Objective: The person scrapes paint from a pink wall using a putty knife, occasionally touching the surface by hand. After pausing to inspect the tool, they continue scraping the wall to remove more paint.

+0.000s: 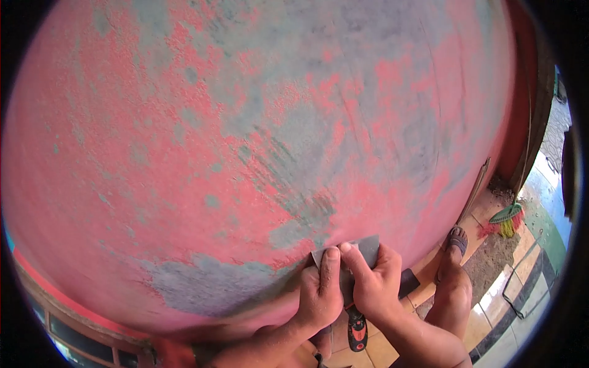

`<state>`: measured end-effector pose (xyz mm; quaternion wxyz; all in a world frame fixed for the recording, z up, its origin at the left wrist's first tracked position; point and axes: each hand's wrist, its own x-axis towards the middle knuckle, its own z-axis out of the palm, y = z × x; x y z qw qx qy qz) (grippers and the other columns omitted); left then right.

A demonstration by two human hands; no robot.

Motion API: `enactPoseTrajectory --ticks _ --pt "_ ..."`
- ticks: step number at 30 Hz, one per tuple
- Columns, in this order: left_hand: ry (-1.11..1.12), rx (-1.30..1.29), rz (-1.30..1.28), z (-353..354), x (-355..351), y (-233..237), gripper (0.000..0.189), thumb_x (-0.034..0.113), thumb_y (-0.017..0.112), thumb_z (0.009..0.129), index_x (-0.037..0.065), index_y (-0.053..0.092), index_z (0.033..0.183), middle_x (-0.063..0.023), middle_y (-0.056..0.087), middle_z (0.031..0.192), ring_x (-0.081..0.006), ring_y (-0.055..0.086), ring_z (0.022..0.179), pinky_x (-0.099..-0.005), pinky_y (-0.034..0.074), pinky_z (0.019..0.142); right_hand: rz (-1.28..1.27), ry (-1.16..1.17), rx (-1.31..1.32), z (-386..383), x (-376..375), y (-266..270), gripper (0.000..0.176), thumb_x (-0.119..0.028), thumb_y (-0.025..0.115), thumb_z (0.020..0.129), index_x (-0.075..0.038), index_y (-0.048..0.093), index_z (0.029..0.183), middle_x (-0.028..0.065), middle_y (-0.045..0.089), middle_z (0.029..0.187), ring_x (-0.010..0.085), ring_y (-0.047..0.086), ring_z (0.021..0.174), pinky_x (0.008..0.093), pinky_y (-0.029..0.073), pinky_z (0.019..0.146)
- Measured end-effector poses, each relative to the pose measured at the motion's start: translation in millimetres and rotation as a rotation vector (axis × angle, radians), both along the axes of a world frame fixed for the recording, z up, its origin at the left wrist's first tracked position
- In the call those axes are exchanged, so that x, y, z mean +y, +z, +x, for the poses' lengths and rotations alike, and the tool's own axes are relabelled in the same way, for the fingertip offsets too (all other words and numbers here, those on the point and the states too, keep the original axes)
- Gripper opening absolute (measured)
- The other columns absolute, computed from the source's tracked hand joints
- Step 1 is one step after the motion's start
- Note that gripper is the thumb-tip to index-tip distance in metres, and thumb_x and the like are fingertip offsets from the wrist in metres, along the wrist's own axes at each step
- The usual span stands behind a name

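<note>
A wide putty knife point(368, 248) with a thin grey blade is at the lower middle of the view, its top edge right at the wall surface. My left hand point(322, 291) grips the blade's left side, thumb flat on its face. On the right side my right hand point(375, 288) is closed round the blade, its thumb near the other one. The black and orange handle point(357, 331) points down between my forearms. Above the hands spreads a wall point(184, 172) with pink paint, worn to grey-green patches and marked by scrape lines.
Dark floor strips and tan tiles point(518, 260) lie at the right. A sandalled foot point(455, 239) stands close to the wall's base. Beyond it are a broom point(507, 219) with coloured bristles and a patch of grey debris point(491, 260). A window frame point(80, 331) is at lower left.
</note>
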<state>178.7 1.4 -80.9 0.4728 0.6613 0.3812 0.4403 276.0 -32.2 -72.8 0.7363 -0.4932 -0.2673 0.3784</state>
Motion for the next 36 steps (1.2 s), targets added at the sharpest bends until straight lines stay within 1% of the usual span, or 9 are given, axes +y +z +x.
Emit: enactPoseTrajectory --ticks 7,14,15,22,23,27,29,31,36 --pt "0.005 -0.067 0.051 2.4 1.2 -6.1 0.036 0.027 0.044 0.108 -0.001 0.059 0.091 -0.0070 0.059 0.076 -0.0108 0.055 0.066 -0.0324 0.044 0.054 0.013 -0.025 0.027 -4.4 0.3 -7.1 0.025 -0.019 0.072 0.090 0.004 0.066 0.082 0.0000 0.064 0.071 0.0051 0.055 0.067 0.0244 0.046 0.058" --pt "-0.018 -0.046 -0.045 3.2 -0.3 7.0 0.036 0.026 0.044 0.108 -0.002 0.060 0.094 -0.0100 0.061 0.077 -0.0100 0.057 0.070 -0.0321 0.044 0.057 0.045 -0.018 0.035 -1.1 0.5 2.3 0.022 -0.016 0.071 0.091 0.004 0.066 0.084 0.0002 0.066 0.073 0.0049 0.055 0.067 0.0242 0.046 0.058" --pt "0.005 0.015 0.157 1.9 0.4 -2.9 0.037 0.027 0.043 0.108 -0.002 0.060 0.093 -0.0086 0.062 0.076 -0.0090 0.057 0.071 -0.0315 0.044 0.058 0.033 -0.022 0.027 -4.6 -1.5 -5.9 0.022 -0.016 0.071 0.091 0.004 0.066 0.083 0.0002 0.066 0.073 0.0049 0.055 0.067 0.0242 0.046 0.058" --pt "-0.020 -0.033 -0.099 4.2 7.3 11.8 0.040 0.030 0.046 0.107 -0.004 0.061 0.091 -0.0065 0.059 0.067 -0.0086 0.056 0.067 -0.0291 0.044 0.054 0.032 -0.068 -0.064 3.3 2.7 11.5 0.025 -0.019 0.072 0.090 0.003 0.065 0.080 -0.0008 0.062 0.068 0.0053 0.053 0.064 0.0253 0.044 0.055" --pt "-0.016 0.047 -0.076 2.8 2.6 11.7 0.046 0.038 0.038 0.108 0.001 0.061 0.093 -0.0022 0.061 0.082 -0.0114 0.056 0.077 -0.0290 0.047 0.065 0.013 -0.076 -0.093 3.1 -0.3 8.1 0.025 -0.019 0.072 0.090 0.003 0.065 0.081 -0.0008 0.062 0.068 0.0053 0.053 0.064 0.0254 0.044 0.055" --pt "-0.033 -0.061 0.073 1.5 4.2 -14.8 0.033 0.024 0.043 0.108 -0.003 0.061 0.102 -0.0115 0.063 0.089 -0.0133 0.059 0.079 -0.0311 0.046 0.060 0.045 -0.047 -0.009 1.6 1.1 -1.9 0.025 -0.019 0.072 0.090 0.003 0.066 0.081 -0.0001 0.064 0.069 0.0050 0.054 0.065 0.0248 0.046 0.057" --pt "-0.045 0.039 0.097 1.2 8.9 -9.1 0.033 0.024 0.043 0.108 -0.003 0.061 0.103 -0.0103 0.063 0.088 -0.0136 0.059 0.081 -0.0308 0.047 0.064 -0.010 -0.015 -0.062 8.4 -2.3 5.7 0.025 -0.019 0.072 0.090 0.003 0.066 0.081 0.0002 0.065 0.071 0.0048 0.054 0.066 0.0247 0.046 0.058" --pt "-0.090 0.099 -0.146 -3.4 6.5 4.4 0.030 0.023 0.043 0.107 -0.003 0.060 0.103 -0.0100 0.062 0.086 -0.0140 0.059 0.084 -0.0307 0.047 0.069 -0.005 -0.018 -0.017 6.4 -2.4 5.5 0.025 -0.019 0.073 0.089 0.004 0.067 0.082 0.0002 0.065 0.071 0.0049 0.055 0.066 0.0247 0.046 0.058" --pt "-0.011 -0.019 0.057 3.4 1.9 -13.9 0.028 0.023 0.044 0.107 0.000 0.058 0.100 -0.0110 0.061 0.084 -0.0139 0.059 0.081 -0.0312 0.047 0.067 0.003 -0.020 -0.014 2.1 -0.7 -9.1 0.026 -0.020 0.073 0.089 0.004 0.067 0.082 -0.0003 0.064 0.070 0.0051 0.054 0.066 0.0252 0.046 0.058"
